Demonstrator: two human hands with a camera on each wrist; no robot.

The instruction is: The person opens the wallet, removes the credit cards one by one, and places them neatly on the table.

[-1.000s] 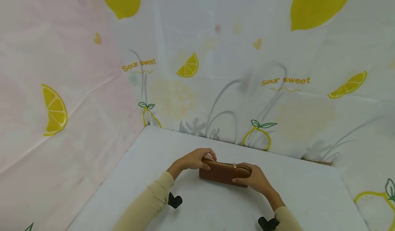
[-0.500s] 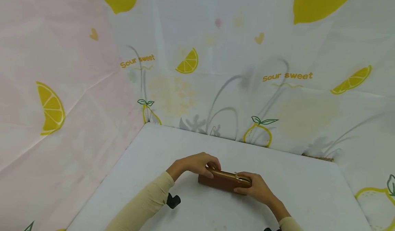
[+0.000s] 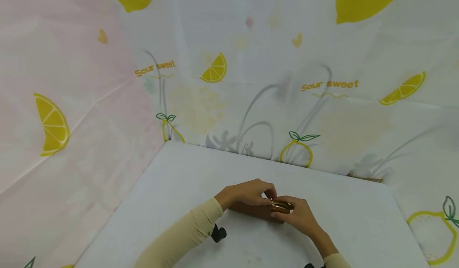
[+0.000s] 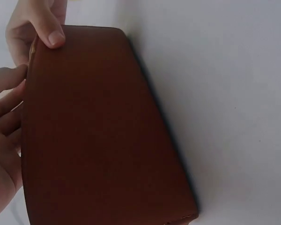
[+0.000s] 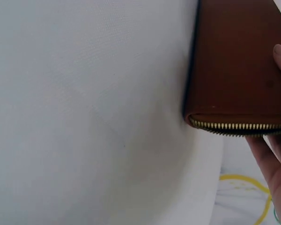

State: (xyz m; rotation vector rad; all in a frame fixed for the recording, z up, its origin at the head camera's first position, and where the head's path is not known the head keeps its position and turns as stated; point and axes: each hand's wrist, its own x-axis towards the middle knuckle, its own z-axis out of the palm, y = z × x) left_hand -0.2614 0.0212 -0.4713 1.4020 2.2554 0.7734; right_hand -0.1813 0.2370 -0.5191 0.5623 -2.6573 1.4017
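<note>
A brown zip-around wallet [image 3: 252,211] stands on its long edge on the white table, zipper side up. My right hand [image 3: 303,216] grips its right end, thumb on the near face and fingers behind. The left hand [image 3: 249,192] reaches over the top edge, its thumb and fingers pinching at the zipper close to the right hand; the pull is hidden there. In the right wrist view, brass zipper teeth [image 5: 239,126] run along the wallet's end, slightly parted. In the left wrist view, the wallet's smooth face [image 4: 93,126] fills the middle, with both hands at its zipper edge.
The white table [image 3: 193,168] ends at lemon-printed cloth walls [image 3: 236,112] at the back and both sides. A black wrist mount [image 3: 218,234] hangs under the left sleeve. A rough brown strip [image 3: 365,177] shows at the back right edge.
The left hand has let go of the wallet's left end and moved right along the top edge to the zipper. The wallet has tipped slightly and come a little nearer; the right hand keeps its grip.
</note>
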